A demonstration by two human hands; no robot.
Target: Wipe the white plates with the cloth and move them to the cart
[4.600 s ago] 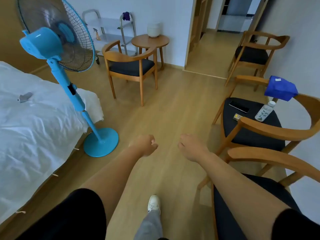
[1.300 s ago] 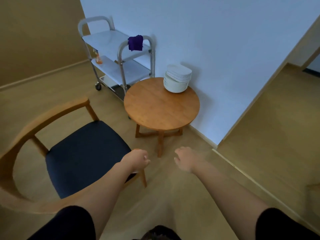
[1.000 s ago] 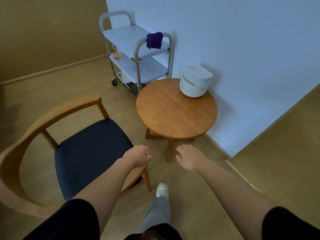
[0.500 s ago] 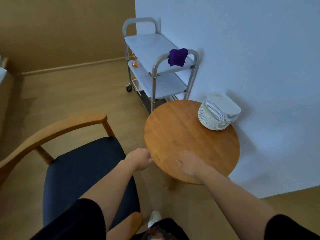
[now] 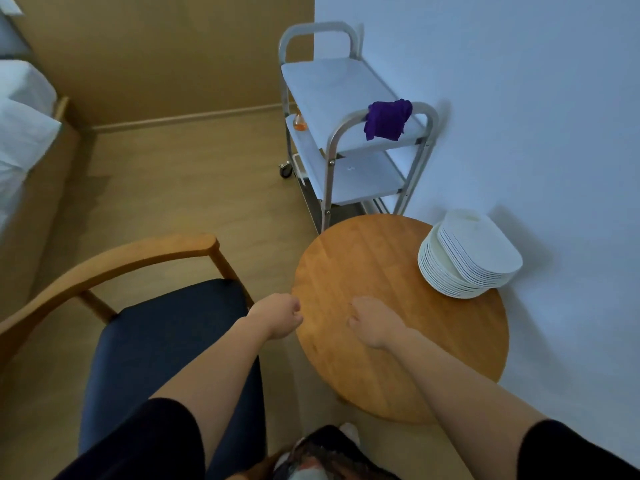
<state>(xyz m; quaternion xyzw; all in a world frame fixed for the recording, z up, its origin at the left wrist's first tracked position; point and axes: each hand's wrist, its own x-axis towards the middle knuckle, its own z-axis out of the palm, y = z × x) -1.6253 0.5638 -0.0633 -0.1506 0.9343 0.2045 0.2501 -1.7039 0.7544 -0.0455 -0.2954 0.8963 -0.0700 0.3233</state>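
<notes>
Two bare hands reach forward, neither holding anything: the left hand (image 5: 278,315) hangs with its fingers loosely curled, just past the left edge of the round wooden table (image 5: 363,271), and the right hand (image 5: 374,320) hovers over the tabletop with its fingers bent downward — whether it touches the wood cannot be told. The white plates (image 5: 467,261) sit in one tall stack at the far right rim of the table, close to the pale wall (image 5: 519,98), the upper plates slid a little toward the wall. Beyond the table stands the metal cart (image 5: 329,88) with pale shelves, its near frame just behind the table's far edge. A purple cloth (image 5: 386,119) is draped over the cart's near handle, above the top shelf, well apart from both hands. On a lower shelf at the cart's left side sits a small orange bottle (image 5: 300,122).

Left of the table, a wooden armchair (image 5: 138,258) with a dark blue seat stands close against it — its armrest post nearly meets the table's edge, below the left forearm. A bed (image 5: 20,133) with white sheets shows at the far left edge. At the bottom of the view a shoe (image 5: 348,429) rests on the wooden floor (image 5: 173,185) by the table's base.
</notes>
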